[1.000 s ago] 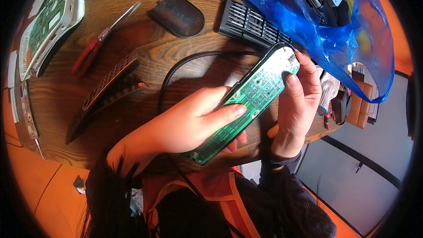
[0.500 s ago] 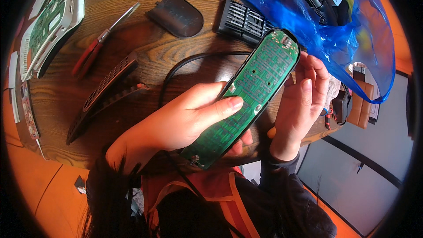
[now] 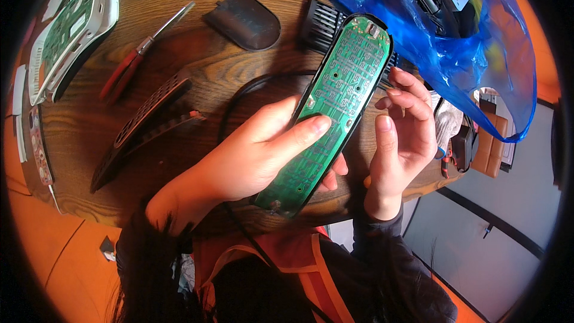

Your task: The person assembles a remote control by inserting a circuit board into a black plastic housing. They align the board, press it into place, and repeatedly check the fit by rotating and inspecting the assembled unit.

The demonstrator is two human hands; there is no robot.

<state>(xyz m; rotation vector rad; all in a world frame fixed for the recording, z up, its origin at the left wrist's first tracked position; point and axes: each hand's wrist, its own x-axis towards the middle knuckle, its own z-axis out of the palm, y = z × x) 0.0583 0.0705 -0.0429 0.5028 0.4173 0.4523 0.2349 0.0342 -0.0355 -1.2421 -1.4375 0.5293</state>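
- My left hand [image 3: 251, 155] grips the long green circuit board [image 3: 332, 107]: thumb laid across its face near the lower third, fingers curled behind, their tips showing past the right edge.
- The board runs from about 7 o'clock at its lower end to 1 o'clock at its rounded top, tilted over the wooden table [image 3: 197, 60].
- Most of the board stands clear of my grip, reaching up toward 1 o'clock from the thumb.
- My right hand [image 3: 403, 137] sits at 3 o'clock of the board, open, fingers loosely bent, holding nothing; the fingertips are just beside the board's right edge, and I cannot tell whether they touch it.
- Behind the board's top end: a black ridged case [image 3: 323, 24], partly hidden.
- At 1 o'clock: a blue plastic bag [image 3: 454, 54] with dark items inside.
- At 10 o'clock: red-handled pliers [image 3: 134, 63], a dark curved cover [image 3: 245, 18], two black keypad shells [image 3: 143, 125].
- A black cable [image 3: 239, 93] loops under my left hand.
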